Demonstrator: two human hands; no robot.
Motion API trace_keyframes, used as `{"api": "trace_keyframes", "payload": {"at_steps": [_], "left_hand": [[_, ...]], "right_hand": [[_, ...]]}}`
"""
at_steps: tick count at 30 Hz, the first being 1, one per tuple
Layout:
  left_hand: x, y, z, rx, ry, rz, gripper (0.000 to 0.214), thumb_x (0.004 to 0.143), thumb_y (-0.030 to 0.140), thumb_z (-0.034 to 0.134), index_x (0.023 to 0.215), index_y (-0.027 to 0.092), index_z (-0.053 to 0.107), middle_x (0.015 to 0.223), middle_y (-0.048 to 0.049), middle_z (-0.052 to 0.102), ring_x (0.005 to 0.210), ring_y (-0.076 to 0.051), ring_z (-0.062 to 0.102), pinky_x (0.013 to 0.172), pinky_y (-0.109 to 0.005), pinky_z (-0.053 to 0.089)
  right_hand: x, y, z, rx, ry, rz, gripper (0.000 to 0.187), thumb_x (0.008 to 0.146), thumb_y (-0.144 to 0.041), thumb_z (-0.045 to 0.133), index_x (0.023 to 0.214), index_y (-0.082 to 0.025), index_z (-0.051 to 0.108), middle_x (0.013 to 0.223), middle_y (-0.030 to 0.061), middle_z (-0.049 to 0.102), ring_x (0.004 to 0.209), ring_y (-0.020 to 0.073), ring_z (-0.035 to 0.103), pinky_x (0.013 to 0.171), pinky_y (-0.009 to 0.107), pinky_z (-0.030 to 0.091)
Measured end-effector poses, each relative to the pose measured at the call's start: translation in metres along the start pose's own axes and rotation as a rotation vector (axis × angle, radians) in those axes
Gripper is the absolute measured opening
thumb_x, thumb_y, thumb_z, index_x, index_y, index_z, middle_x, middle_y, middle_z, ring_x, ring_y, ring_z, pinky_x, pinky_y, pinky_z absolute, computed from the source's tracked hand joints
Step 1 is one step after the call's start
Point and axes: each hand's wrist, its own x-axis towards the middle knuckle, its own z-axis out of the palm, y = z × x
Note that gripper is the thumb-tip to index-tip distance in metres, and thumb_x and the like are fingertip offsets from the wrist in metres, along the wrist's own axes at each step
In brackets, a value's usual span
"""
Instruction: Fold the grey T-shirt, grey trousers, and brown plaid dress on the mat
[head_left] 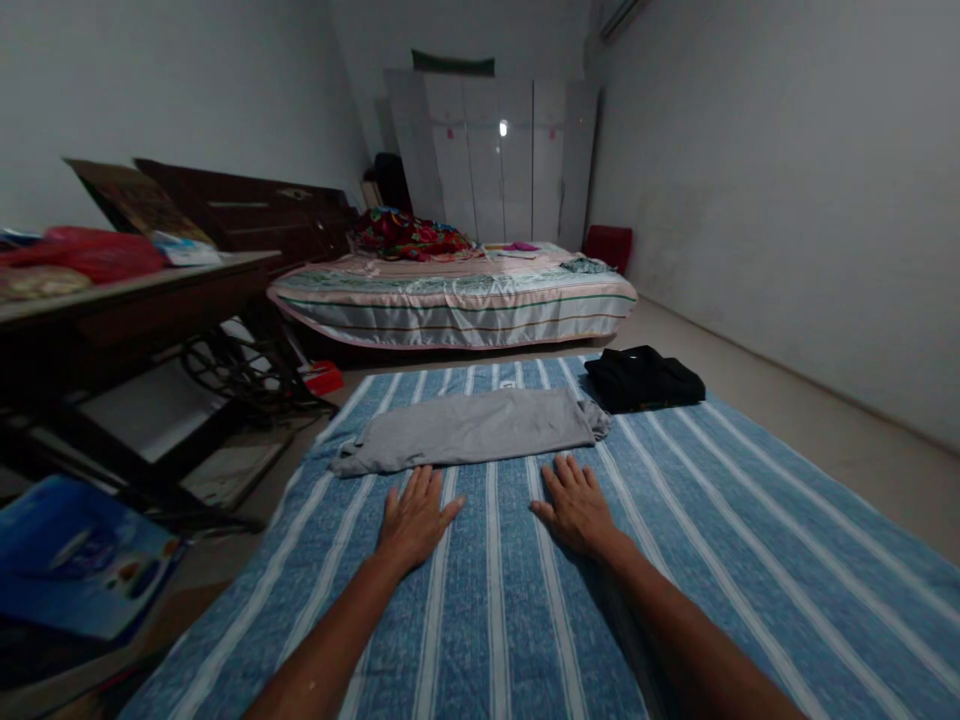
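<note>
A grey garment [480, 428], folded into a long flat strip, lies crosswise on the blue striped cloth [517, 620]. My left hand [417, 515] rests palm down just in front of the strip's left half, fingers spread, its fingertips at or very near the near edge. On the right, my right hand [576, 505] is also flat on the striped cloth with fingers apart, close to the same edge. Neither hand holds anything. Beyond the strip's right end sits a folded black garment [643, 378].
Past the striped surface stands a bed [465, 300] with a red floral blanket [412, 235]. At left, a table [142, 290] with an iron treadle base carries a red plastic bag [97, 252]. A blue box [82, 555] is below it. A white wall runs along the right.
</note>
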Motion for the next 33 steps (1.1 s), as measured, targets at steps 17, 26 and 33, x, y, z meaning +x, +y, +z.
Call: {"api": "trace_keyframes", "payload": {"at_steps": [17, 26, 33], "left_hand": [[-0.027, -0.010, 0.001, 0.002, -0.036, -0.104, 0.076, 0.091, 0.055, 0.023, 0.150, 0.007, 0.024, 0.159, -0.0129, 0.013, 0.147, -0.027, 0.013, 0.114, -0.055, 0.015], [-0.030, 0.001, -0.016, 0.054, -0.097, -0.231, 0.076, 0.091, 0.055, 0.019, 0.149, 0.007, 0.027, 0.159, -0.0152, 0.015, 0.146, -0.030, 0.014, 0.112, -0.057, 0.020], [0.000, 0.068, -0.023, -0.024, 0.046, 0.173, 0.061, 0.094, 0.048, 0.027, 0.134, 0.009, 0.052, 0.150, -0.0166, 0.039, 0.140, -0.028, 0.033, 0.113, -0.045, 0.025]], "right_hand": [[-0.031, 0.009, -0.005, 0.039, -0.037, 0.070, 0.068, 0.096, -0.058, 0.031, 0.147, -0.013, 0.037, 0.155, 0.0154, 0.026, 0.145, 0.0321, 0.017, 0.115, 0.050, 0.012], [-0.032, 0.022, -0.006, 0.015, 0.035, 0.120, 0.066, 0.096, -0.056, 0.031, 0.146, -0.014, 0.038, 0.154, 0.0175, 0.030, 0.144, 0.0340, 0.019, 0.114, 0.053, 0.015], [-0.025, 0.025, -0.004, 0.031, 0.021, 0.100, 0.068, 0.095, -0.059, 0.031, 0.146, -0.014, 0.037, 0.155, 0.0175, 0.027, 0.144, 0.0347, 0.018, 0.113, 0.053, 0.015]]}}
